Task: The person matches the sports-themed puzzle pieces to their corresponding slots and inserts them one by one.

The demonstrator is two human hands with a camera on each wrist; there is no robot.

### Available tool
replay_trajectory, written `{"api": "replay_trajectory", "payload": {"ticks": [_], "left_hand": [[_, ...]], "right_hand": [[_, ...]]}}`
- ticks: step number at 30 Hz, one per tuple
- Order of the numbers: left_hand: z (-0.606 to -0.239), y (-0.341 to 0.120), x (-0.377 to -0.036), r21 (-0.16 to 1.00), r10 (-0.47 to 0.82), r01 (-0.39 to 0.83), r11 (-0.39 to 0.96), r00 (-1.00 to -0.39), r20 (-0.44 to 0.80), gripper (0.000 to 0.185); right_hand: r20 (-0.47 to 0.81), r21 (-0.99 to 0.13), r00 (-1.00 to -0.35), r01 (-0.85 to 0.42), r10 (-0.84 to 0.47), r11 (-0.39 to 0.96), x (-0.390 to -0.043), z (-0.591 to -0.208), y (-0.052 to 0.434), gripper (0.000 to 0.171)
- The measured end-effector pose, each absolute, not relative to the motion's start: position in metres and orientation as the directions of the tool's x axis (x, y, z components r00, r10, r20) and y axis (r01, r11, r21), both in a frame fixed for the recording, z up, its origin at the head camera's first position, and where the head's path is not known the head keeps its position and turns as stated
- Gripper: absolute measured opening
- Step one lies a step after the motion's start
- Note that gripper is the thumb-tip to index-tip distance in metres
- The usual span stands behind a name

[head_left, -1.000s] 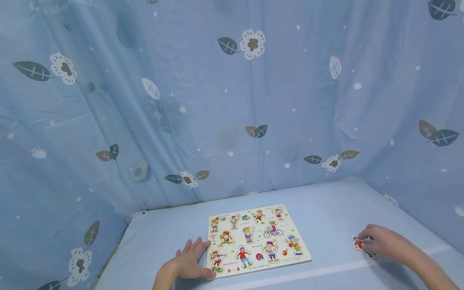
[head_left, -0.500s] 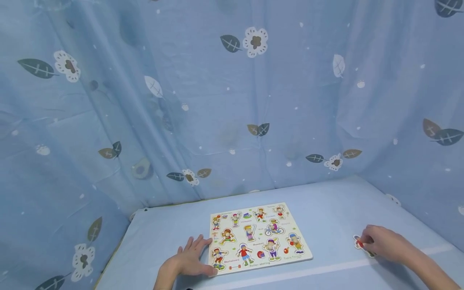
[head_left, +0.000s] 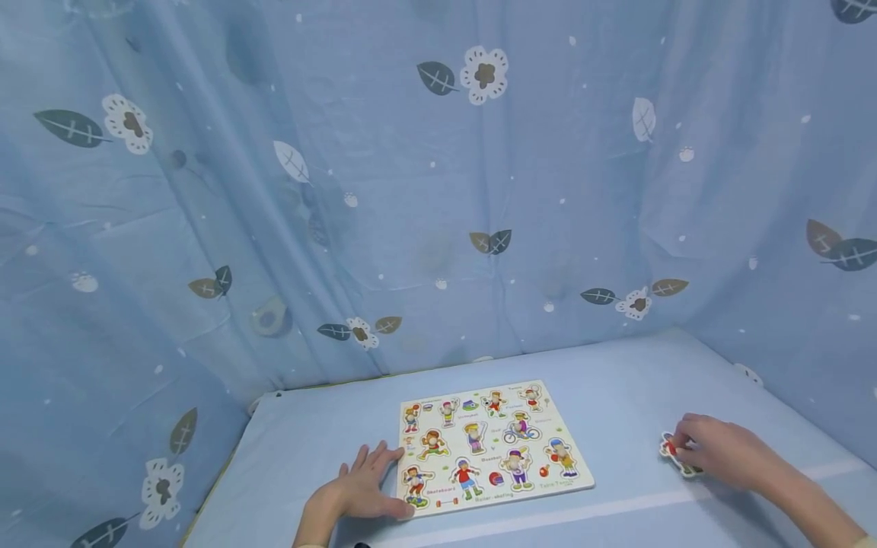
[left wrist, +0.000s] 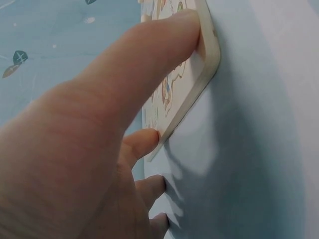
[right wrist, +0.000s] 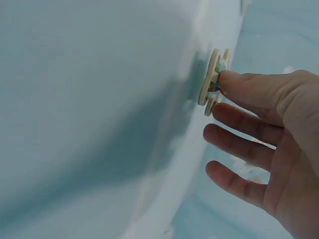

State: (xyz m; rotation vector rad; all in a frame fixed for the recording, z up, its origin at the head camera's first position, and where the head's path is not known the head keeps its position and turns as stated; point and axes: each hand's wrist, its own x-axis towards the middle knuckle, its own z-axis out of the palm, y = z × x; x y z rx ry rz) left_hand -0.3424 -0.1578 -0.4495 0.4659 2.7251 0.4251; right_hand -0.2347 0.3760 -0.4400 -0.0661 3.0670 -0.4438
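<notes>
A wooden peg puzzle board, cream with cartoon sports figures, lies flat on the table. My left hand is spread at its left edge; in the left wrist view the thumb presses on the board's corner and the other fingers reach along the side. Off to the right of the board, my right hand pinches a figure-shaped puzzle piece between thumb and fingers. The right wrist view shows this piece edge-on, close over the table, with the remaining fingers held loosely away from it.
Light blue cloth with a white stripe covers the table. A blue curtain printed with leaves and flowers hangs behind and along both sides. Most figures on the board carry a round knob. A small dark object shows at the bottom edge.
My right hand has shifted slightly left and away from me, and the puzzle piece has turned a little in its fingers. The left hand stays on the board's corner.
</notes>
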Motion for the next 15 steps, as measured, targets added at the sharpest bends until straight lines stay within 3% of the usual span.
{"api": "replay_trajectory", "payload": {"ticks": [8,15], "left_hand": [[-0.449,-0.162,-0.341,0.344,0.368,0.266,0.901,-0.887,-0.278,0.094],[-0.449,-0.159,-0.342,0.342,0.371,0.269,0.9,-0.886,-0.28,0.091]], "right_hand": [[0.153,-0.155,-0.973,-0.197,-0.173,0.968,-0.253,-0.419,0.313,0.016],[0.164,-0.095,-0.963,-0.231,-0.213,0.968,-0.269,-0.408,0.275,0.016]]}}
